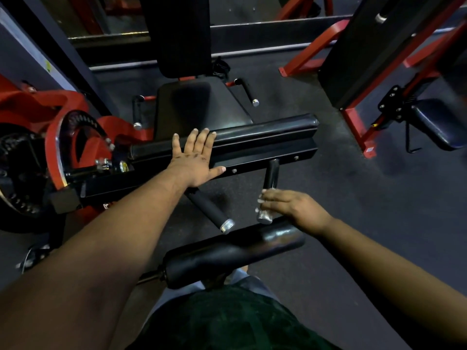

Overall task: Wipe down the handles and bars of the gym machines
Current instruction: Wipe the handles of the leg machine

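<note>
Black padded roller runs across the middle of the machine, sitting on a black metal bar with bolts along its front face. Left hand lies flat on the left part of that roller and bar, fingers straight and spread, thumb out along the bar's front edge, nothing gripped. Two short black handles stick out toward the camera from under the bar: left handle slants down to a silver end cap, bare and untouched; right handle hangs just right of it. Right hand is at the lower end of the right handle, fingers bent round a pale crumpled cloth pressed to the handle's silver tip. The cloth is mostly hidden by the fingers, blurred. Second padded roller lies nearer, just below both handle ends; the right wrist is over its right end. Black seat and upright back pad are beyond the bar, with two more small handles at the seat's sides. Red frame with a round toothed plate is at the left edge of the machine. Dark rubber floor all round; another red and black machine at upper right. Person's green shorts at the bottom.
</note>
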Demonstrator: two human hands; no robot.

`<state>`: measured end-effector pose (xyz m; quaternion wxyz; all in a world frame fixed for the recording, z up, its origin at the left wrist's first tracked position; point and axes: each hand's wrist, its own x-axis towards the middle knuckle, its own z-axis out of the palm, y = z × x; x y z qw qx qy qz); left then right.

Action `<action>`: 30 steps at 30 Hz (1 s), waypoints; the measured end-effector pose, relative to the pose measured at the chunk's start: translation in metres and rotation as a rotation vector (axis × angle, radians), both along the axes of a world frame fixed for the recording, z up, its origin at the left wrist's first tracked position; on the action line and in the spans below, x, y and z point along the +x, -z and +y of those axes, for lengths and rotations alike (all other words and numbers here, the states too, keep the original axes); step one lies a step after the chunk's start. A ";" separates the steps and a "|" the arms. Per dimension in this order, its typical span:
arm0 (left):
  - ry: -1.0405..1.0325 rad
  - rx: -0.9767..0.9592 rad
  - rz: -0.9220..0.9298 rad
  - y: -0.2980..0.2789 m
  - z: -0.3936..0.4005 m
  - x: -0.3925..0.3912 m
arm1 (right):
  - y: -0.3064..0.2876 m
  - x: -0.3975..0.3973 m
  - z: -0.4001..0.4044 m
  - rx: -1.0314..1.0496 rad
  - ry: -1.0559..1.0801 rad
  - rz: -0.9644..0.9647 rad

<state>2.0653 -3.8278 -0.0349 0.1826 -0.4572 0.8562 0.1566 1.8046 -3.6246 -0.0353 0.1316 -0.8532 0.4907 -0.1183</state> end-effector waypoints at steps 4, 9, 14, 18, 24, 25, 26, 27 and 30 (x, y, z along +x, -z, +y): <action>-0.004 0.008 0.002 -0.002 0.000 0.000 | 0.010 -0.007 -0.038 -0.049 0.337 0.052; -0.006 0.005 -0.006 -0.003 0.000 0.000 | 0.014 0.029 -0.002 -0.093 0.361 -0.121; -0.006 0.008 -0.018 -0.005 0.001 0.000 | 0.019 0.037 0.041 -0.113 0.128 -0.213; -0.009 0.012 -0.034 -0.005 0.001 0.000 | 0.021 0.034 0.017 -0.157 0.080 -0.165; -0.011 0.005 -0.028 -0.006 -0.001 -0.001 | 0.016 0.010 -0.012 -0.136 0.664 -0.264; -0.010 0.014 -0.032 -0.006 0.000 -0.001 | 0.018 0.007 -0.024 -0.090 0.754 -0.220; -0.009 0.020 -0.034 -0.005 0.001 -0.001 | 0.020 0.007 -0.033 -0.043 0.800 -0.222; -0.008 0.021 -0.037 -0.005 0.002 -0.002 | 0.024 0.011 -0.038 -0.007 0.833 -0.252; -0.005 0.012 -0.042 -0.005 0.002 -0.002 | 0.027 0.034 -0.032 -0.010 0.928 -0.355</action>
